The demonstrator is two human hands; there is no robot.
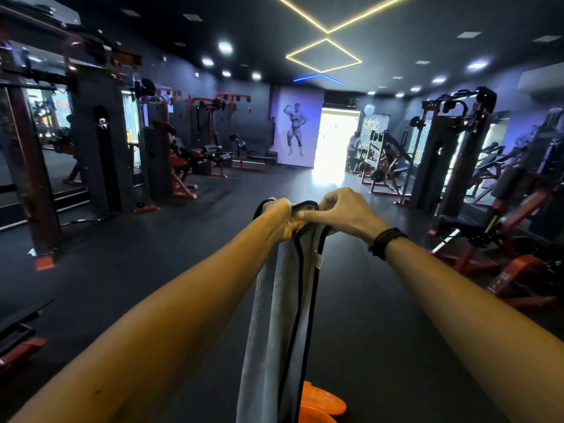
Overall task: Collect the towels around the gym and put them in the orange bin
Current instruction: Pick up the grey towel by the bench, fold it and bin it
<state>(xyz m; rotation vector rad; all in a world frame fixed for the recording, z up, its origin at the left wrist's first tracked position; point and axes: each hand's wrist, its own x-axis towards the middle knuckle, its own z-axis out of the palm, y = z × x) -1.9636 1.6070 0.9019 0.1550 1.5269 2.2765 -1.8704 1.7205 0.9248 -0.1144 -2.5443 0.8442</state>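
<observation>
both hands meet at arm's length over the dark floor (381, 315): left hand (279, 219) fisted round the top of a grey towel (274, 315) with black edging, right hand (341, 213) pinching the same fold. the towel hangs straight down, hiding most of the orange bin (320, 404), itself cut off by the bottom edge.

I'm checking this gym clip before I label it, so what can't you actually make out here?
Head view only:
- Orange bin: mostly hidden behind the hanging grey towel and cut off by the bottom edge, so its contents are unseen.
- Towel's lower end: cut off by the bottom edge.
- Left hand and right hand: fingertips buried in the towel's folds.
- Person by the bright doorway: too small and backlit.
</observation>
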